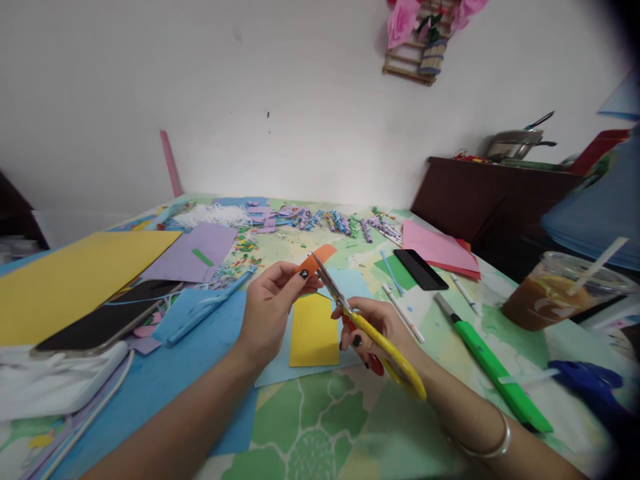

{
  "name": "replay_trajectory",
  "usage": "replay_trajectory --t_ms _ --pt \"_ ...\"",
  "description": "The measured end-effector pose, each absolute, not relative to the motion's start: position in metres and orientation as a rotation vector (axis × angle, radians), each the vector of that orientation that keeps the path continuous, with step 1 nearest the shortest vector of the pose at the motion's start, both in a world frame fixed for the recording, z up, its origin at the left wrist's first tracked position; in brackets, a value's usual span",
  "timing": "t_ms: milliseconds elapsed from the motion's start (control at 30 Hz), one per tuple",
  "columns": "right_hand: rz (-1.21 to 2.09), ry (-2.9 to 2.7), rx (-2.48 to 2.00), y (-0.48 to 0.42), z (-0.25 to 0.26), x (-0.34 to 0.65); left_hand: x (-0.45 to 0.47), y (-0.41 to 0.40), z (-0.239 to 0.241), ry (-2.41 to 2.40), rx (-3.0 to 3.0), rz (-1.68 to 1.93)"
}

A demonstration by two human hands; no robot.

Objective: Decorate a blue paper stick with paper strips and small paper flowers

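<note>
My left hand (273, 303) pinches a small strip of orange paper (326, 255) between thumb and fingers, above the middle of the table. Scissors (373, 333) with yellow and red handles are in my right hand (377, 327), its fingers wrapped round them. The slim metal blades point up and to the left and meet the orange paper near my left thumb. Whether they are cutting into it I cannot tell. Beneath both hands, a yellow paper rectangle (315, 337) lies on light blue paper (280, 367).
A green box cutter (500, 373), a blue glue gun (590, 387) and an iced drink cup (555, 293) are on the right. A dark phone (421, 269) lies beside pink paper (435, 245). Large yellow paper (75, 280) covers the left. Curled paper pieces (340, 221) line the back.
</note>
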State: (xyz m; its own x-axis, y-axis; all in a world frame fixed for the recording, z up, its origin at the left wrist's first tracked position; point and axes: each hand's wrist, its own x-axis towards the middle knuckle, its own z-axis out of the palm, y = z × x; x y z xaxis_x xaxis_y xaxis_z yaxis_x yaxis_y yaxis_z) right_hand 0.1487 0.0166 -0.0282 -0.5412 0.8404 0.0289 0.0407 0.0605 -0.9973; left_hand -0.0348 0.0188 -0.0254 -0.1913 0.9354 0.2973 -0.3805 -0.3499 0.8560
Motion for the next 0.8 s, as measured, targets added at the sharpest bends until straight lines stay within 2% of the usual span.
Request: replay_trajectory --t_ms 367,567,800 --pt "1.491 -1.386 -0.863 0.025 -0.033 0.146 -0.036 0.015 -0.019 0.795 0.916 1.76" --pt "1.312 -1.238 -0.729 0.026 -0.035 0.137 -0.025 0.011 -0.032 0.933 0.998 1.547" --pt "1.253 -1.236 -0.781 0.023 -0.034 0.135 -0.012 0.002 -0.04 1.066 1.224 1.339"
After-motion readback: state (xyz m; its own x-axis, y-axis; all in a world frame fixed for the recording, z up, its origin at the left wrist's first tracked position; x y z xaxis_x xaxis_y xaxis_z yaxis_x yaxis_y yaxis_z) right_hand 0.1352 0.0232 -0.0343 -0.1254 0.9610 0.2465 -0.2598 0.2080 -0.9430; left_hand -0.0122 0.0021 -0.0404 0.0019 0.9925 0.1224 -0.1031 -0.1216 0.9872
